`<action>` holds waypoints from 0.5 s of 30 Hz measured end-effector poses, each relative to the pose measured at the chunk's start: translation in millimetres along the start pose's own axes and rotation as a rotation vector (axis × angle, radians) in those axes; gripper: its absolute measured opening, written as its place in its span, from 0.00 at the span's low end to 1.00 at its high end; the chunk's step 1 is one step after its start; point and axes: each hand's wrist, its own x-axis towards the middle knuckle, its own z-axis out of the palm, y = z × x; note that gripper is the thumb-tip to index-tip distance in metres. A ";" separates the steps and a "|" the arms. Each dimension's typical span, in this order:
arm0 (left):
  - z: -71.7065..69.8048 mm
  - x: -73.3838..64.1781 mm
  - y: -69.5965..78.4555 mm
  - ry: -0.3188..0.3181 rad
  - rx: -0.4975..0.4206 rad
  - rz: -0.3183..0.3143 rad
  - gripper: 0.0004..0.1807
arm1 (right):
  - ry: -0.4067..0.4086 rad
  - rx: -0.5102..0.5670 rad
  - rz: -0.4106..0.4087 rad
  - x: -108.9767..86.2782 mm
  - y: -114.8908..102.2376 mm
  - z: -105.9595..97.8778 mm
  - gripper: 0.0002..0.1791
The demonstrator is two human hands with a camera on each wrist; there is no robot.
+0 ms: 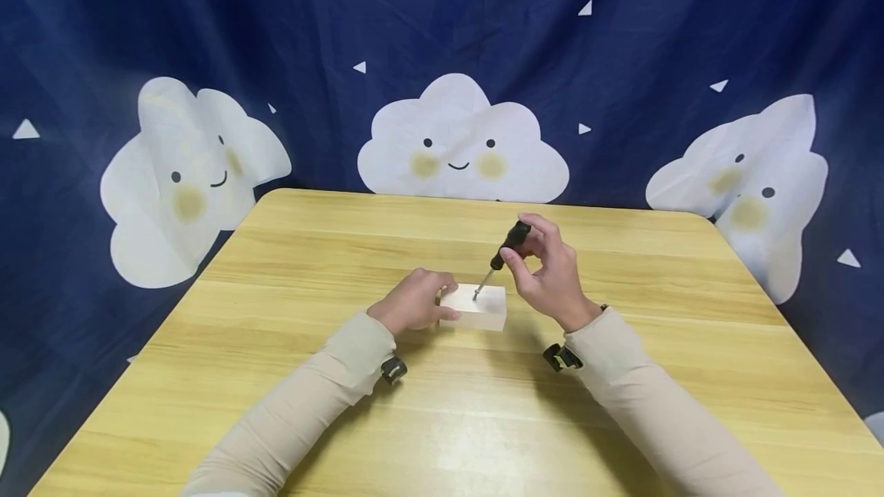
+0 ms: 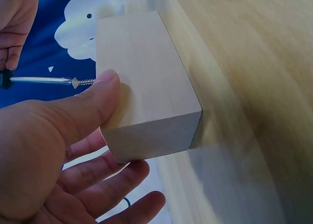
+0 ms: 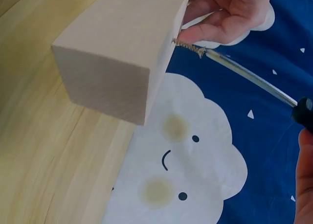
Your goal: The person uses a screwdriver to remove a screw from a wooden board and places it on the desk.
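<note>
A pale wooden block [image 1: 476, 317] lies on the table, and my left hand [image 1: 414, 299] grips its left end between thumb and fingers. From the block's top face a screw [image 2: 84, 82] stands up, with much of its thread showing in both wrist views. My right hand [image 1: 552, 274] holds a screwdriver by its black handle [image 1: 511, 242], thumb on one side and fingers on the other. The screwdriver's metal shaft [image 3: 249, 78] slants down to the left in the head view, its tip at the screw head.
The light wood-grain table [image 1: 311, 251] extends around the block on all sides. Behind it hangs a dark blue curtain [image 1: 311, 37] printed with smiling clouds and small white triangles. Dark wrist devices [image 1: 562, 357] sit at both cuffs.
</note>
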 end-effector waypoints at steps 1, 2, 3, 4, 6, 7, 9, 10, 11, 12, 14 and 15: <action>0.0 0.1 -0.2 0.003 0.001 0.002 0.22 | 0.002 -0.012 0.001 0.8 -0.3 0.6 0.33; 0.0 0.2 -0.3 0.005 -0.001 0.002 0.21 | 0.003 -0.023 0.001 1.5 -0.6 1.2 0.33; -0.1 0.3 -0.3 0.005 -0.003 0.001 0.21 | 0.004 -0.033 0.000 2.0 -0.6 1.6 0.33; -0.1 0.4 -0.3 0.006 -0.005 0.000 0.21 | 0.004 -0.040 0.000 2.5 -0.6 1.7 0.33; -0.1 0.7 -0.4 0.006 -0.007 -0.001 0.20 | 0.002 -0.058 -0.001 3.5 -0.5 1.6 0.33; 0.0 0.8 -0.4 0.006 -0.006 -0.002 0.20 | 0.001 -0.070 -0.005 3.8 -0.2 1.4 0.34; 0.2 0.8 -0.5 0.005 -0.003 -0.002 0.20 | -0.002 -0.089 -0.006 4.0 0.6 0.6 0.35; 0.3 0.9 -0.6 0.004 0.000 -0.001 0.20 | -0.005 -0.096 -0.005 4.1 0.8 0.0 0.36; 0.4 0.8 -0.6 0.003 0.002 0.001 0.20 | -0.006 -0.103 -0.007 4.0 1.2 -0.2 0.36; 0.4 0.7 -0.5 0.003 0.004 0.002 0.20 | -0.009 -0.109 -0.005 4.0 1.4 -0.5 0.36; 0.2 0.3 -0.5 0.005 0.008 0.006 0.20 | -0.016 -0.116 0.000 4.3 1.1 -1.0 0.36; 0.1 0.0 -0.4 0.004 0.008 0.008 0.20 | -0.019 -0.118 0.002 4.6 0.6 -1.2 0.36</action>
